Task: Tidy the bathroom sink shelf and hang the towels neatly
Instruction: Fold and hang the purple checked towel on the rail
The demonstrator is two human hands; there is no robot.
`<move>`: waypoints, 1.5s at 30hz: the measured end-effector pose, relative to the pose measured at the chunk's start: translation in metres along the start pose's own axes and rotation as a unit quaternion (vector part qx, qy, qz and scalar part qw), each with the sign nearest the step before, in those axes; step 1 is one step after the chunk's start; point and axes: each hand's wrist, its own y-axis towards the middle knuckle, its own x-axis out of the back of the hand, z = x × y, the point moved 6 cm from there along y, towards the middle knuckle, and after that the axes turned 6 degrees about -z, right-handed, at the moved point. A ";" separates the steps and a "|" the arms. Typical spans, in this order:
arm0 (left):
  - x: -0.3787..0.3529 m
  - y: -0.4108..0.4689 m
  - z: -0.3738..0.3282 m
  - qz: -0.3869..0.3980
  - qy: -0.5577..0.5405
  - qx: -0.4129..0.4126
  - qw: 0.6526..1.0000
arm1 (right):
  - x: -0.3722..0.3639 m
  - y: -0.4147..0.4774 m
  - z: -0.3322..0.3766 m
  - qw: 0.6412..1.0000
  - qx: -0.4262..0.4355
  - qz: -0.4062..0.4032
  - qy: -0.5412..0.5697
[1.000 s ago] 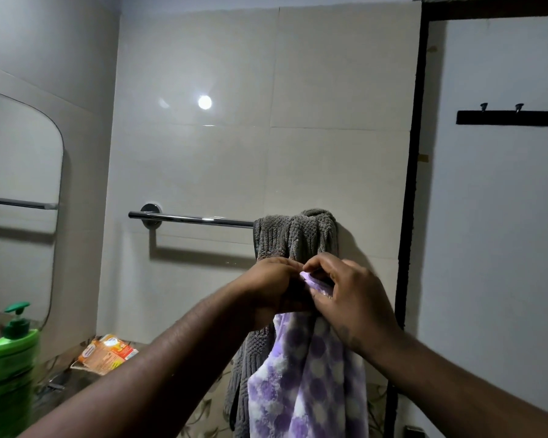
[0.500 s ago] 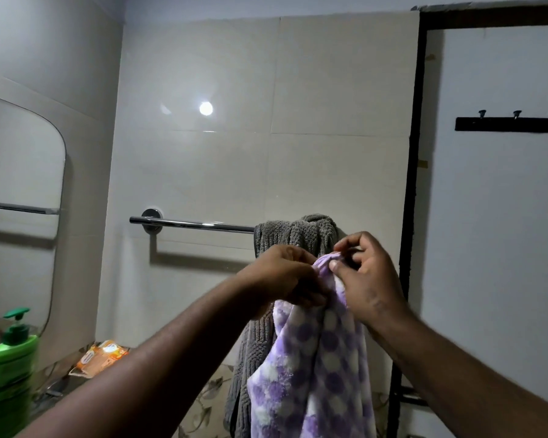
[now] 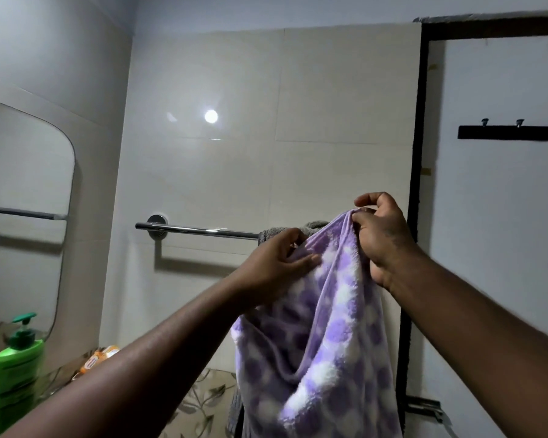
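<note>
Both hands pinch the top edge of the purple checked towel point(image 3: 323, 336), left hand point(image 3: 276, 263) lower, right hand point(image 3: 377, 238) raised at a corner, likely to spread it before draping. It hangs lengthwise downward, just before the towel rail's point(image 3: 196, 230) right end, where a grey towel point(image 3: 314, 225) sits bunched.

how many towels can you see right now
2. The purple checked towel is held up by the left hand and right hand. The grey towel hangs on the rail behind it, mostly hidden. Others may be out of view.
</note>
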 end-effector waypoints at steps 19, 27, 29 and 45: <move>0.013 -0.041 0.017 0.208 0.376 -0.203 0.880 | 0.042 0.043 -0.017 0.980 0.024 -0.155 -0.121; 0.036 -0.037 0.025 0.136 0.252 -0.117 0.951 | 0.053 0.050 -0.019 0.978 0.035 -0.164 -0.126; 0.037 -0.039 0.032 0.165 0.224 -0.067 0.958 | 0.056 0.052 -0.019 0.977 0.034 -0.167 -0.127; 0.041 -0.046 0.042 0.182 -0.005 0.079 0.980 | 0.059 0.057 -0.035 0.981 0.003 -0.147 -0.126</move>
